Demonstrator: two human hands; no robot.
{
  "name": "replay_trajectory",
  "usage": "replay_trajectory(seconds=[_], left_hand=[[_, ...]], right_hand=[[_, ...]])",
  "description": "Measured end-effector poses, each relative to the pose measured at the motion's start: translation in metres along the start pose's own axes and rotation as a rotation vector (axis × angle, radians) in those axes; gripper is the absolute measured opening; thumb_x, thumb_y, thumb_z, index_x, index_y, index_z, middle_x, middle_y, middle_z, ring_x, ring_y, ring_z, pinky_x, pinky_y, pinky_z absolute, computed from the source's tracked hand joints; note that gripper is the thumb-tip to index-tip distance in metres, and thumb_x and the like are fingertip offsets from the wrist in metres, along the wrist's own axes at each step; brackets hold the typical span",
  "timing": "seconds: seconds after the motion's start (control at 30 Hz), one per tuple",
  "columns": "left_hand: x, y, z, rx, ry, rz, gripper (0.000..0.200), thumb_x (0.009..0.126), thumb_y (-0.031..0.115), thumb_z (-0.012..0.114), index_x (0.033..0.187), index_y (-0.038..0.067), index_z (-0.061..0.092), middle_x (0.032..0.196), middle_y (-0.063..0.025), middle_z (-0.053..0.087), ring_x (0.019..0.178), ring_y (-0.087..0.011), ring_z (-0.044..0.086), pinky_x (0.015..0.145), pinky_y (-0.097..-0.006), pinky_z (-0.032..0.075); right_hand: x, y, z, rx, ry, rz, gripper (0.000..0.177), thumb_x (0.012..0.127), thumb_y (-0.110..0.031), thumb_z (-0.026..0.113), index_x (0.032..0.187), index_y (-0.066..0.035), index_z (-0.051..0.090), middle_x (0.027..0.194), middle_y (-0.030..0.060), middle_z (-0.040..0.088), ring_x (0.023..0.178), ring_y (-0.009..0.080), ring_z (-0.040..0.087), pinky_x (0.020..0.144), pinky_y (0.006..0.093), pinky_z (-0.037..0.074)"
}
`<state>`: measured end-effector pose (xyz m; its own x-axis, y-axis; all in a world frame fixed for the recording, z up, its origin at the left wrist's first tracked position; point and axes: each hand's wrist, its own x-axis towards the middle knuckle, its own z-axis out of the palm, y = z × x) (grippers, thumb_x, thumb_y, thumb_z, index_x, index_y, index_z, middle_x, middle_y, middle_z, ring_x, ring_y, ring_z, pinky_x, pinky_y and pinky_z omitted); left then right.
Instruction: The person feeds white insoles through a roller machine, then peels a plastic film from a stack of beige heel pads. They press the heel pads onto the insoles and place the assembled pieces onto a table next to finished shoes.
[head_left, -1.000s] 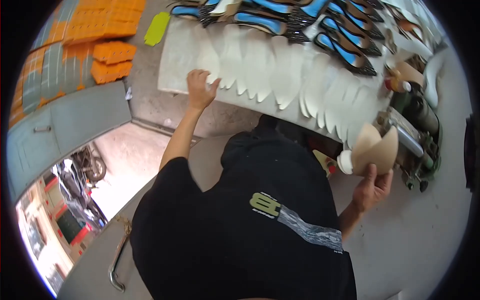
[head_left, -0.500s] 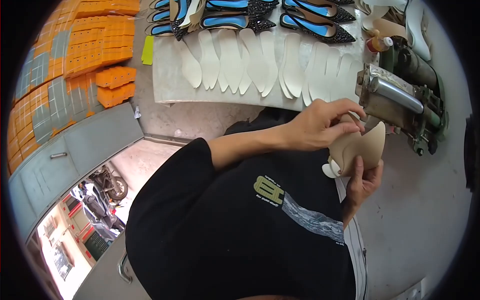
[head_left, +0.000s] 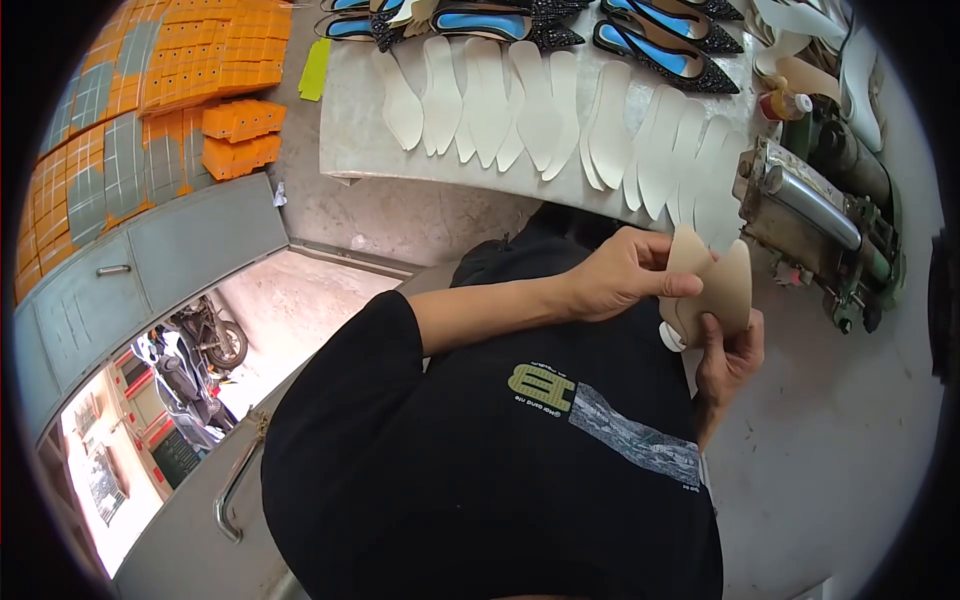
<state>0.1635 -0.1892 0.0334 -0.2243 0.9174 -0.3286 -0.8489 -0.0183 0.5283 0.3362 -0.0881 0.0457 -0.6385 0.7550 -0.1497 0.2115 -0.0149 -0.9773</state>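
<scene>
Beige shoe insoles (head_left: pixel 724 292) are held up in front of my body, curved, with two rounded ends spread apart at the top. My left hand (head_left: pixel 622 275) is closed on the left one, thumb across its face and fingers behind. From below, my right hand (head_left: pixel 730 362) grips the insoles with its thumb on the near side. A small white end (head_left: pixel 671 337) sticks out at their lower left. Pale insoles (head_left: pixel 540 120) lie fanned in a row on the white table just beyond my hands.
Black studded shoes with blue linings (head_left: pixel 665 55) stand along the table's far side. A green machine with a metal roller (head_left: pixel 815 205) is at the right, a capped bottle (head_left: pixel 783 105) behind it. Orange blocks (head_left: pixel 215 55) are stacked at the left, above a grey cabinet (head_left: pixel 160 255).
My left fingers have moved down from the insoles' top edge to pinch the left one, and the upper ends now stand apart. The view has shifted slightly.
</scene>
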Motion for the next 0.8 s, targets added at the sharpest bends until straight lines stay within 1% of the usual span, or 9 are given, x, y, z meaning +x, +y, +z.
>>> replay_trajectory(seconds=[0.13,0.17,0.3,0.47,0.67,0.8], left_hand=[[-0.006,-0.002,-0.006,0.22,0.002,0.055,0.033,0.089,0.006,0.064,0.122,0.0,0.058,0.102,-0.0083,0.068,0.084,-0.0091,0.06,0.076,-0.019,0.049],[-0.008,-0.001,-0.006,0.22,0.003,0.057,0.033,0.089,0.006,0.064,0.122,0.0,0.058,0.102,-0.0083,0.068,0.084,-0.0091,0.06,0.076,-0.019,0.049],[-0.013,0.002,-0.002,0.235,0.052,0.113,0.019,0.09,0.007,0.063,0.107,0.001,0.063,0.084,-0.0011,0.062,0.07,-0.0057,0.049,0.062,-0.0184,0.039],[-0.019,0.006,-0.007,0.346,0.014,0.168,0.02,0.09,0.008,0.062,0.108,0.001,0.063,0.08,0.0001,0.06,0.067,-0.0053,0.046,0.06,-0.0188,0.037],[-0.022,0.011,-0.011,0.353,0.02,0.21,0.021,0.089,0.008,0.062,0.108,0.0,0.062,0.079,-0.002,0.062,0.065,-0.0067,0.047,0.058,-0.0201,0.038],[-0.028,0.017,-0.014,0.662,-0.051,0.298,0.025,0.086,0.001,0.065,0.111,-0.003,0.062,0.1,-0.0083,0.067,0.076,-0.0122,0.059,0.067,-0.0226,0.048]], right_hand=[[0.001,-0.006,0.01,-0.067,-0.039,0.05,0.017,0.085,-0.004,0.068,0.098,-0.002,0.057,0.084,0.0036,0.058,0.073,0.0113,0.05,0.07,0.0222,0.042],[0.002,-0.008,0.012,-0.067,-0.041,0.048,0.017,0.085,-0.004,0.068,0.098,-0.002,0.057,0.084,0.0036,0.058,0.073,0.0113,0.05,0.07,0.0222,0.042],[0.001,-0.013,0.018,-0.076,-0.048,0.06,0.017,0.085,-0.004,0.067,0.098,-0.002,0.057,0.083,0.003,0.058,0.073,0.0112,0.049,0.07,0.022,0.041],[-0.002,-0.012,0.024,-0.073,-0.061,0.062,0.016,0.086,-0.004,0.067,0.098,-0.002,0.056,0.084,0.0032,0.058,0.074,0.0112,0.049,0.071,0.0224,0.041],[-0.001,-0.015,0.031,-0.079,-0.095,0.077,0.02,0.088,-0.004,0.064,0.105,-0.002,0.054,0.09,0.0036,0.057,0.078,0.011,0.05,0.076,0.0216,0.041],[0.001,-0.015,0.037,-0.037,-0.057,0.071,0.019,0.084,-0.003,0.067,0.1,-0.001,0.056,0.088,0.0044,0.057,0.076,0.0124,0.05,0.073,0.0231,0.042]])
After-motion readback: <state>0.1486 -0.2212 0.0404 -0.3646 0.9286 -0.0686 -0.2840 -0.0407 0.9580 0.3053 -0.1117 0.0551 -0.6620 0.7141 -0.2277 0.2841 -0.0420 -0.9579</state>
